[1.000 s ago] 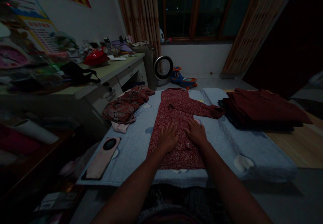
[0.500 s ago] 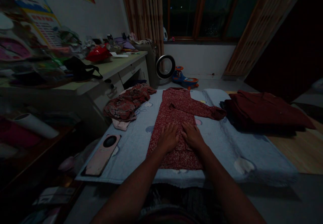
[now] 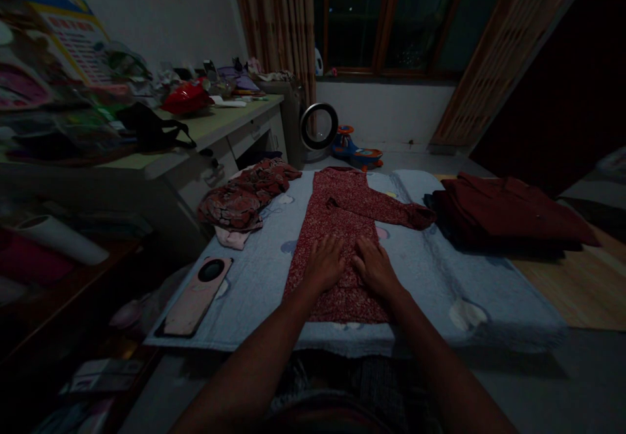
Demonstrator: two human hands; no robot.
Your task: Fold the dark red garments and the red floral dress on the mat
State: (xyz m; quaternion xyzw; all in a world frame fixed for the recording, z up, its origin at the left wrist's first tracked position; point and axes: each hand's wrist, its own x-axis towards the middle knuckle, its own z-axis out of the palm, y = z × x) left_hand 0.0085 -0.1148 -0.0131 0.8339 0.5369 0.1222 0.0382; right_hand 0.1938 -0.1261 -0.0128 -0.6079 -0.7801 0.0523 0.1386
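A red floral garment (image 3: 342, 225) lies flat and lengthwise on a light blue blanket (image 3: 430, 271), one sleeve stretched out to the right. My left hand (image 3: 324, 262) and my right hand (image 3: 374, 266) press flat on its lower half, side by side, fingers spread and holding nothing.
A crumpled patterned garment (image 3: 242, 199) lies at the blanket's left; a stack of folded dark red clothes (image 3: 508, 209) sits at the right. A phone in a pink case (image 3: 198, 294) rests near the left edge. A cluttered desk (image 3: 205, 131) stands left; a toy car (image 3: 355, 150) sits beyond.
My right hand has slid left, from the garment's right edge towards the middle, close to my left hand. The view shifted slightly.
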